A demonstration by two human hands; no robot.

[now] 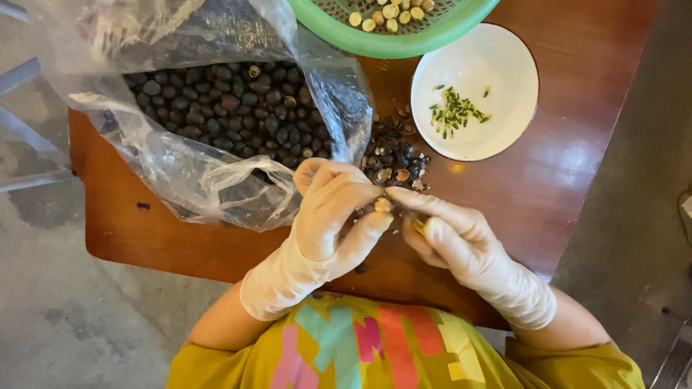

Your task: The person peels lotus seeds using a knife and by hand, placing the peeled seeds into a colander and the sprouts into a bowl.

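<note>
Both hands wear cream rubber gloves and meet over the near edge of a small wooden table (548, 180). My left hand (331, 216) pinches a small pale seed (382, 205) between thumb and fingers. My right hand (450, 234) touches the same seed with its fingertips and holds a small yellow-handled tool (418, 227), mostly hidden in the palm. Just beyond the fingers lies a pile of dark broken shells (393, 158).
A clear plastic bag (194, 173) full of dark round seeds (231, 108) fills the table's left side. A white bowl (497, 130) with green slivers sits at right. A green basket (389, 43) with pale peeled seeds stands at the far edge. Grey concrete floor surrounds the table.
</note>
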